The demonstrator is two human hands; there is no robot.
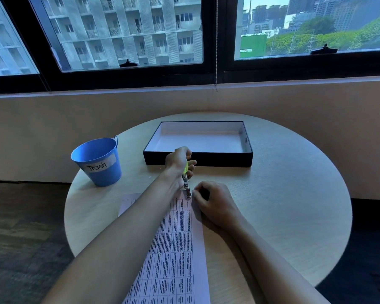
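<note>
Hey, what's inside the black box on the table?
Inside the box only its white floor and walls show, with nothing lying on them. The near wall hides the strip of floor just behind it, and the left hand covers a bit of that wall.

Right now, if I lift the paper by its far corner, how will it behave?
Probably floppy: the paper lies thin and flat on the table. Likely light, sliding easily on that smooth top.

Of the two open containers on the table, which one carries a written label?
The blue bucket on the left: a white strip on its side reads "Trash". The shallow black box with the white inside, farther back, shows no label.
</note>
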